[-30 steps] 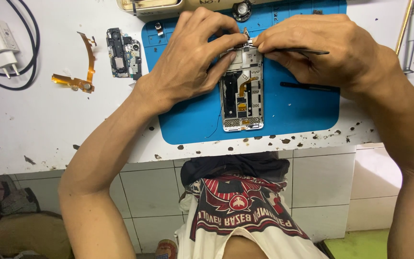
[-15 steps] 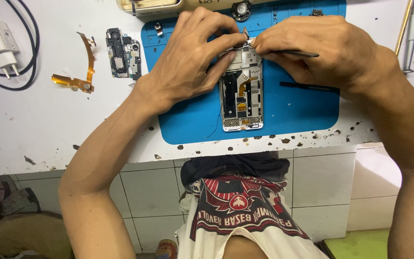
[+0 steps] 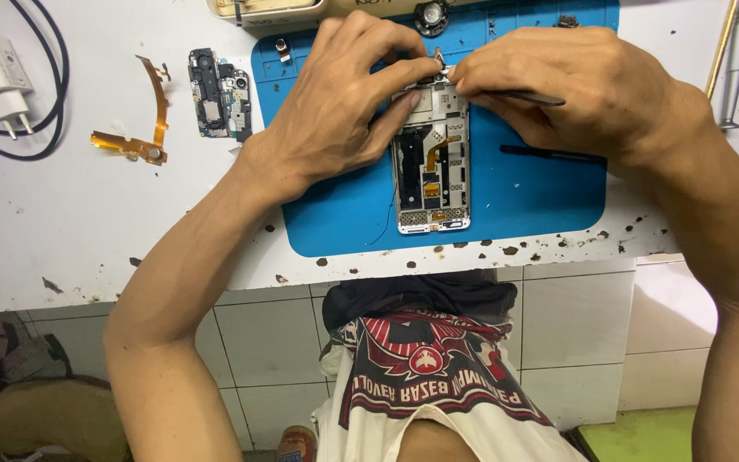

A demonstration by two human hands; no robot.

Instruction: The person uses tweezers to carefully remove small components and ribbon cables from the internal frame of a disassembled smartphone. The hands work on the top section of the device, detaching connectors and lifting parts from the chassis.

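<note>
Left hand (image 3: 335, 111) pinching opened phone (image 3: 431, 167) top; right hand (image 3: 575, 85) clenching thin tool (image 3: 528, 98); boards (image 3: 218, 94) removed leftward; frame parts remaining.

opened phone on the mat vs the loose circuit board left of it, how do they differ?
The opened phone lies on the blue mat; the circuit board lies on the bare white table. The phone is larger, a pale frame with parts still seated; the board is smaller, dark and stripped out. The left hand and right hand meet at the phone's top end; neither touches the board. Both lie flat, long side running away from the person.
</note>
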